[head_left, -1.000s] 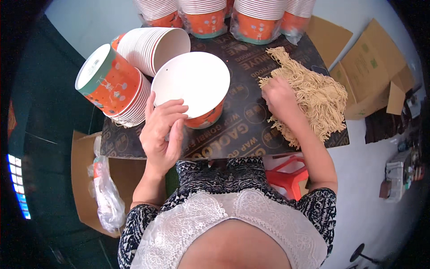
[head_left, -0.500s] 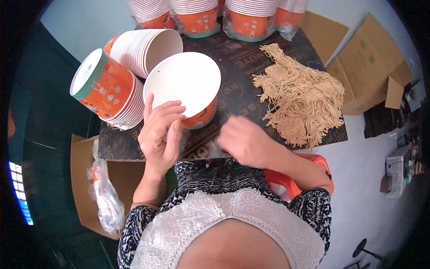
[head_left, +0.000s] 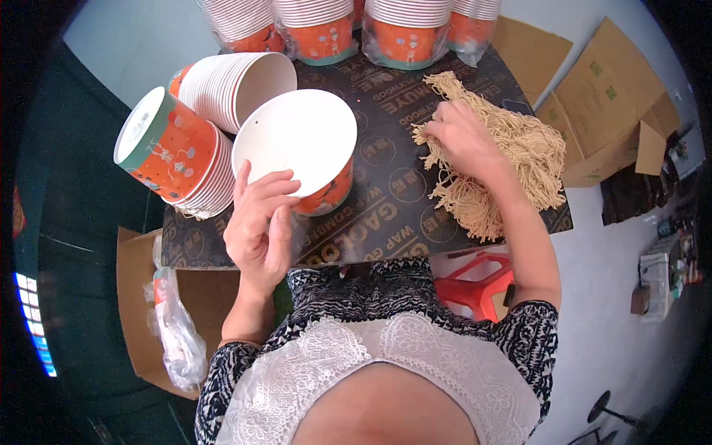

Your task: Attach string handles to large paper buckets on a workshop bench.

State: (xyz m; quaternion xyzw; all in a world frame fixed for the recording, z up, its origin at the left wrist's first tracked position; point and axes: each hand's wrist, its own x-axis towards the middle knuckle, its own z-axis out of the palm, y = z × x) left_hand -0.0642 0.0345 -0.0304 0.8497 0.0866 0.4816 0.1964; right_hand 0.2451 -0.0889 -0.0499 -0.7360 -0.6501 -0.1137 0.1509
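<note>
A white-lined paper bucket (head_left: pixel 297 137) with an orange printed outside stands tilted on the table, its mouth toward me. A small dark hole shows in its wall near the rim. At the bucket's near left rim is my left hand (head_left: pixel 259 230), fingers bent and apart from the thumb; whether it touches the rim is hard to tell. My right hand (head_left: pixel 466 141) reaches over the left edge of a pile of beige cords (head_left: pixel 530 159), its fingertips pinched on cord ends. To the left lie a nested bucket stack (head_left: pixel 178 152) and another stack (head_left: pixel 222 89) on its side.
Tall bagged bucket stacks (head_left: pixel 408 44) line the far edge of the dark printed table (head_left: pixel 378 215). A dark phone-like object (head_left: pixel 517 107) lies behind the cords. Cardboard boxes (head_left: pixel 601 96) stand at right, with a red stool (head_left: pixel 475 285) below. An open carton (head_left: pixel 141 297) holds bagged buckets.
My right hand has moved from beside the bucket up and right onto the cord pile. My left hand stays at the bucket.
</note>
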